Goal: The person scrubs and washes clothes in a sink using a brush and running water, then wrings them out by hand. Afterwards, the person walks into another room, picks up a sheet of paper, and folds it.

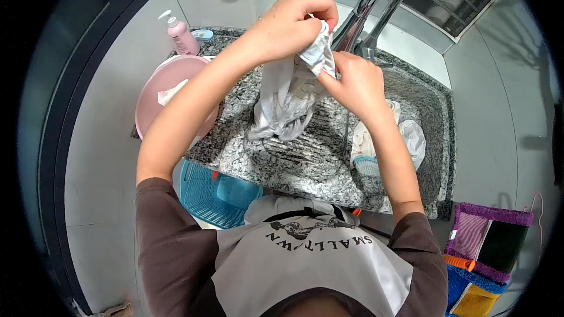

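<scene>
A wet white garment (288, 97) with a faint print hangs from both hands over the ribbed granite washboard (320, 161). Its lower end lies bunched on the stone. My left hand (296, 26) is closed on the upper edge of the cloth, fingers curled around it. Slightly lower and to the right, my right hand (355, 82) pinches the same edge between thumb and fingers. Just behind the hands rises the chrome faucet (367, 9).
At left stands a pink basin (151, 97) with white cloth inside, near a pink pump bottle (182, 38). The granite sink (435, 141) at right holds light clothes (413, 141) and a blue brush (367, 166). A blue basket (202, 199) sits below the counter.
</scene>
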Demonstrator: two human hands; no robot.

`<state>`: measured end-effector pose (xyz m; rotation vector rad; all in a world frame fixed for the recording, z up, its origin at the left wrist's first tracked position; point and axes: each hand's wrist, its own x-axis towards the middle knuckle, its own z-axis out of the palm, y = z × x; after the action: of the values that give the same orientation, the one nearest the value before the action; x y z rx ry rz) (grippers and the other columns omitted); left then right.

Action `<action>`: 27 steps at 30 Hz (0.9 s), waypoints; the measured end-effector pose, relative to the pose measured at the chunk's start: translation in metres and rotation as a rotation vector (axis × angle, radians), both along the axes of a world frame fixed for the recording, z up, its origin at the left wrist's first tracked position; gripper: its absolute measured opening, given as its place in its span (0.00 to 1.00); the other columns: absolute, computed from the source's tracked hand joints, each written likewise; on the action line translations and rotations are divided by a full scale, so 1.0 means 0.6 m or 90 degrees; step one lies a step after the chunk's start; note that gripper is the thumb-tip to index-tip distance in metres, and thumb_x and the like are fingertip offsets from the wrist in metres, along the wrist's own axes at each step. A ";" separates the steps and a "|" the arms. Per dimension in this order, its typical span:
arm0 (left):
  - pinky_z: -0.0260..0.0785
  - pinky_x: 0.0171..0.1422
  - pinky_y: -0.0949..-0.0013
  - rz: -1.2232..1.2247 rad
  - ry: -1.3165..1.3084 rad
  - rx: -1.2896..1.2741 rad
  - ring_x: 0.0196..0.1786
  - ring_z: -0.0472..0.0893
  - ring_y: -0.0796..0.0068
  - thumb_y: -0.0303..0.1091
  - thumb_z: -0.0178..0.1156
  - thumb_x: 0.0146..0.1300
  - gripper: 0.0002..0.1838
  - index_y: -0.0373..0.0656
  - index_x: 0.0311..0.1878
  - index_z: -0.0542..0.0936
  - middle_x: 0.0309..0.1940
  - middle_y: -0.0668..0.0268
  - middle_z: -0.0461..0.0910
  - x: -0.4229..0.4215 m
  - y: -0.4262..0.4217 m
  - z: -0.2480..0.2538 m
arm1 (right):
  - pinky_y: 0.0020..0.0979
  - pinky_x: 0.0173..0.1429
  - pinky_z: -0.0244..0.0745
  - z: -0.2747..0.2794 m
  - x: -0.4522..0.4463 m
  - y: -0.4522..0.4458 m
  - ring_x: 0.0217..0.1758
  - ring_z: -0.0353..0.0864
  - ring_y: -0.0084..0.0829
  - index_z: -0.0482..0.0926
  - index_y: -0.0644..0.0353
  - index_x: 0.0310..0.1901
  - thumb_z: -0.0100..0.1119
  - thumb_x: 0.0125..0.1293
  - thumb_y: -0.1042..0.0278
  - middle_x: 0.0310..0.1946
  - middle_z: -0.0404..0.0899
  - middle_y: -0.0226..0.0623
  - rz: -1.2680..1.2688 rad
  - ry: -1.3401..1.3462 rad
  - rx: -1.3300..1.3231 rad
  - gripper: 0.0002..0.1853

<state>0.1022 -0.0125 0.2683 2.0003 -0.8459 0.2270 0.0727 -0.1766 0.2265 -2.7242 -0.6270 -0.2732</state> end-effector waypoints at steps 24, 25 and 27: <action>0.66 0.34 0.64 0.234 -0.149 0.259 0.26 0.74 0.68 0.39 0.47 0.62 0.14 0.36 0.35 0.74 0.19 0.57 0.72 -0.017 0.147 0.014 | 0.28 0.26 0.64 0.108 0.107 -0.062 0.20 0.67 0.24 0.74 0.62 0.26 0.50 0.62 0.56 0.15 0.69 0.33 0.151 -0.338 0.105 0.17; 0.66 0.34 0.65 0.206 -0.215 0.148 0.25 0.73 0.67 0.38 0.47 0.62 0.14 0.36 0.36 0.74 0.20 0.56 0.73 -0.014 0.152 0.009 | 0.29 0.24 0.64 0.110 0.099 -0.066 0.17 0.69 0.26 0.73 0.61 0.24 0.50 0.62 0.55 0.13 0.69 0.37 0.118 -0.328 0.074 0.18; 0.66 0.36 0.66 0.209 -0.151 0.030 0.27 0.73 0.69 0.36 0.46 0.62 0.13 0.35 0.37 0.74 0.22 0.56 0.74 -0.006 0.154 0.027 | 0.24 0.19 0.58 0.171 0.082 -0.090 0.13 0.61 0.19 0.70 0.62 0.20 0.52 0.62 0.58 0.10 0.64 0.34 0.078 -0.331 0.339 0.18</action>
<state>0.0984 0.0802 0.2844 2.1796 -0.6670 0.6470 0.1217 -0.2306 0.3291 -2.0917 -0.7216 -0.9823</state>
